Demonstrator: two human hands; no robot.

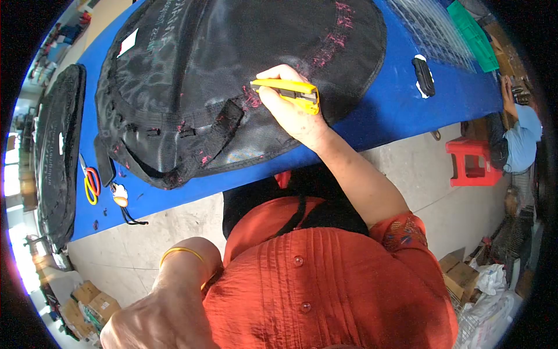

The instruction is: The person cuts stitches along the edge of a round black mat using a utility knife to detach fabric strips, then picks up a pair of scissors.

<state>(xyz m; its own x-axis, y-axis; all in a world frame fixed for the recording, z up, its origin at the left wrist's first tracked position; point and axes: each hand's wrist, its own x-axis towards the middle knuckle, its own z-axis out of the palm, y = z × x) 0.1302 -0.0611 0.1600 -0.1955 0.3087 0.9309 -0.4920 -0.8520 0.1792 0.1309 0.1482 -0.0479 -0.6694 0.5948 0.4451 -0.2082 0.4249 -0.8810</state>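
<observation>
My right hand (293, 110) is closed around a yellow and black utility knife (290, 91). The knife lies over a large black mesh fabric piece (250, 46) with printed lettering. Bits of pink thread (251, 98) are scattered on the mesh near the knife and along its curved seam. A black strap (224, 128) lies across the fabric just left of my right hand. My left hand (125, 326) is at the lower left, close to the camera and away from the table; its fingers are hidden.
On the blue table (372, 122) lie scissors (90, 181), a small white and orange item (120, 195) with a black cord, and a black bundle (424, 77). Another black mesh piece (58, 151) lies left. A red stool (471, 160) and a person in blue (522, 136) are at right.
</observation>
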